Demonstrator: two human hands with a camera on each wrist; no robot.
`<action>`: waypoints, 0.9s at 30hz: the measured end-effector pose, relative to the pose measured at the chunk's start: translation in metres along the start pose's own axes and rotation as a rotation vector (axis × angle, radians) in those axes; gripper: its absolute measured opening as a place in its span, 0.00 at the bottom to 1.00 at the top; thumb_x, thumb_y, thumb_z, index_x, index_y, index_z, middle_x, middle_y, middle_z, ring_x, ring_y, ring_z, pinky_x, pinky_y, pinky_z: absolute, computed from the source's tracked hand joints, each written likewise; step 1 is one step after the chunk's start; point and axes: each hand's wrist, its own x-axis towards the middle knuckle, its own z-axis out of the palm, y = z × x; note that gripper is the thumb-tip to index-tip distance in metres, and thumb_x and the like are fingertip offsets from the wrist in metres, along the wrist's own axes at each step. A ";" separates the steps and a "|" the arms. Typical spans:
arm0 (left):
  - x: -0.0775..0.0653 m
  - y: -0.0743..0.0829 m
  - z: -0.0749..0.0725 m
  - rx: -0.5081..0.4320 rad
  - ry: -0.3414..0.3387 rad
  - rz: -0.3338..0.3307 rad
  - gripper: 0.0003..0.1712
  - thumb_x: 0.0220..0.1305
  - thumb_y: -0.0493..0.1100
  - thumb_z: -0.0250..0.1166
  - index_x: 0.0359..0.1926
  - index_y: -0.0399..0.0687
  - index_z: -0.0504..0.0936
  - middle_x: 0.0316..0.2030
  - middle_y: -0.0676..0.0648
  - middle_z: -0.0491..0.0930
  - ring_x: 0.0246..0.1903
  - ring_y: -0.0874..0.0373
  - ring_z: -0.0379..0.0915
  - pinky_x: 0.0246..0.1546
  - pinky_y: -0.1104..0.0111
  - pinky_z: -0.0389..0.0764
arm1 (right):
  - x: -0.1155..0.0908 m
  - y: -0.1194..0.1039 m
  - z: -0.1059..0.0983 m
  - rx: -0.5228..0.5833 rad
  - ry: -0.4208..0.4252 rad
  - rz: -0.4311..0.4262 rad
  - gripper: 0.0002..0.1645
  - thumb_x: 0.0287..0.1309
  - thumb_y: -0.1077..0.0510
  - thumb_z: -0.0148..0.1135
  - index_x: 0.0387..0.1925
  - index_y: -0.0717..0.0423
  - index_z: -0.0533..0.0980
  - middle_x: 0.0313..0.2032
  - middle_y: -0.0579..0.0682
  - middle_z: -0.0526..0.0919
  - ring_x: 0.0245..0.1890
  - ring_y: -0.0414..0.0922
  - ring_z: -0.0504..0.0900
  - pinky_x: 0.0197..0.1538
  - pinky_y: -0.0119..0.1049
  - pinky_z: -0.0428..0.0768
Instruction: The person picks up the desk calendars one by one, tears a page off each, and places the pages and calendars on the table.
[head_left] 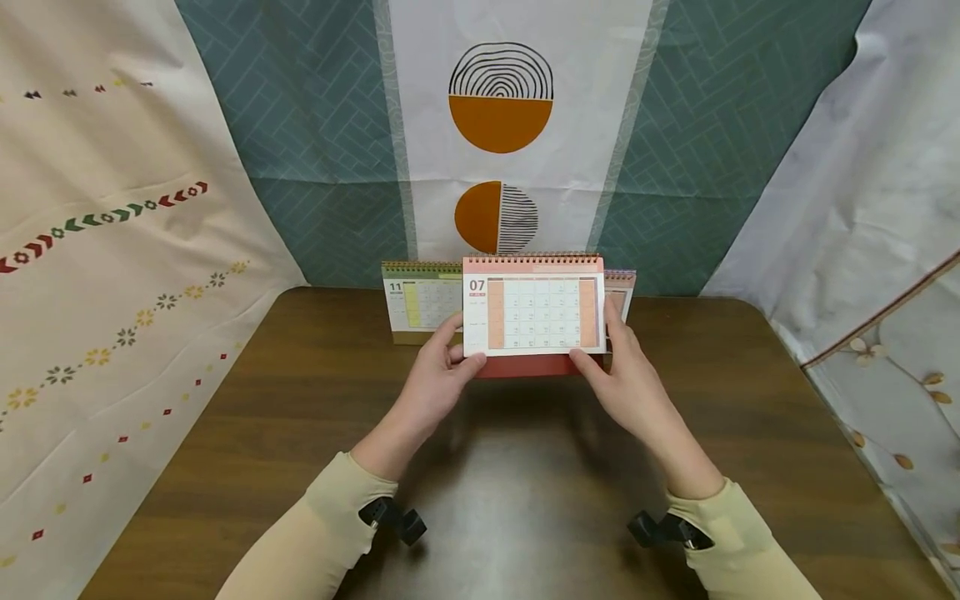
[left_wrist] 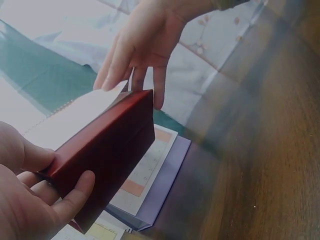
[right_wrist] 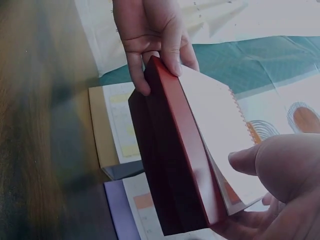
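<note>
A red desk calendar [head_left: 534, 312] with a pink page marked 07 is held up off the table between both hands. My left hand [head_left: 435, 375] grips its left lower corner, thumb in front and fingers around the red base [left_wrist: 105, 135]. At the other end, my right hand [head_left: 630, 383] pinches the right side, its thumb [right_wrist: 245, 161] lying on the white page and fingers behind. In the right wrist view the pages stand slightly apart from the red base near that hand. The spiral binding runs along the top.
Behind the held calendar stand two more desk calendars: a green-topped one [head_left: 420, 304] marked 11 at left, and one with a purple base [left_wrist: 167, 180] at right, mostly hidden. They stand near the back of the brown wooden table [head_left: 300, 450]. Patterned cloths [head_left: 322, 100] hang around it.
</note>
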 end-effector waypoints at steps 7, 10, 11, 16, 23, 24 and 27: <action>-0.001 -0.001 0.000 0.003 0.000 0.004 0.37 0.77 0.25 0.65 0.80 0.50 0.69 0.55 0.36 0.89 0.44 0.53 0.88 0.46 0.67 0.83 | 0.000 0.001 0.000 0.005 0.075 -0.022 0.58 0.74 0.56 0.73 0.90 0.57 0.47 0.80 0.69 0.55 0.76 0.66 0.63 0.70 0.68 0.72; 0.000 -0.001 0.001 0.008 0.004 0.003 0.37 0.77 0.25 0.65 0.80 0.50 0.69 0.56 0.36 0.89 0.45 0.53 0.88 0.46 0.67 0.83 | 0.000 0.001 -0.001 0.023 0.144 -0.040 0.52 0.72 0.60 0.74 0.88 0.57 0.56 0.77 0.68 0.61 0.73 0.65 0.66 0.68 0.67 0.73; 0.000 -0.001 0.001 0.010 0.008 0.005 0.37 0.77 0.25 0.65 0.80 0.50 0.70 0.55 0.36 0.89 0.45 0.53 0.88 0.46 0.67 0.83 | 0.000 0.001 -0.001 0.035 0.164 -0.042 0.50 0.72 0.61 0.74 0.87 0.57 0.59 0.74 0.68 0.64 0.71 0.65 0.68 0.67 0.65 0.74; -0.001 -0.004 0.001 0.017 0.012 0.009 0.37 0.77 0.25 0.65 0.80 0.50 0.70 0.55 0.35 0.89 0.46 0.54 0.88 0.46 0.67 0.83 | 0.001 0.002 -0.004 0.098 0.185 -0.020 0.43 0.75 0.63 0.70 0.84 0.59 0.64 0.63 0.65 0.77 0.60 0.60 0.78 0.58 0.39 0.77; 0.000 -0.006 0.003 0.035 0.011 -0.004 0.38 0.77 0.26 0.66 0.82 0.51 0.69 0.56 0.37 0.89 0.47 0.52 0.88 0.46 0.67 0.83 | 0.002 0.001 -0.010 0.141 0.158 0.074 0.46 0.73 0.62 0.73 0.85 0.54 0.64 0.54 0.64 0.90 0.46 0.56 0.82 0.33 0.30 0.74; 0.000 -0.006 0.003 0.038 0.013 -0.009 0.39 0.77 0.26 0.66 0.82 0.51 0.68 0.56 0.37 0.89 0.47 0.51 0.89 0.47 0.67 0.83 | 0.002 0.001 -0.010 0.143 0.164 0.087 0.46 0.72 0.62 0.74 0.85 0.53 0.65 0.53 0.64 0.91 0.41 0.54 0.80 0.30 0.32 0.72; 0.000 -0.006 0.004 0.048 0.011 -0.015 0.39 0.77 0.27 0.66 0.82 0.51 0.68 0.56 0.37 0.90 0.47 0.51 0.89 0.47 0.67 0.83 | 0.004 0.001 -0.010 0.148 0.190 0.098 0.47 0.70 0.61 0.77 0.84 0.51 0.67 0.46 0.62 0.92 0.33 0.52 0.74 0.27 0.35 0.66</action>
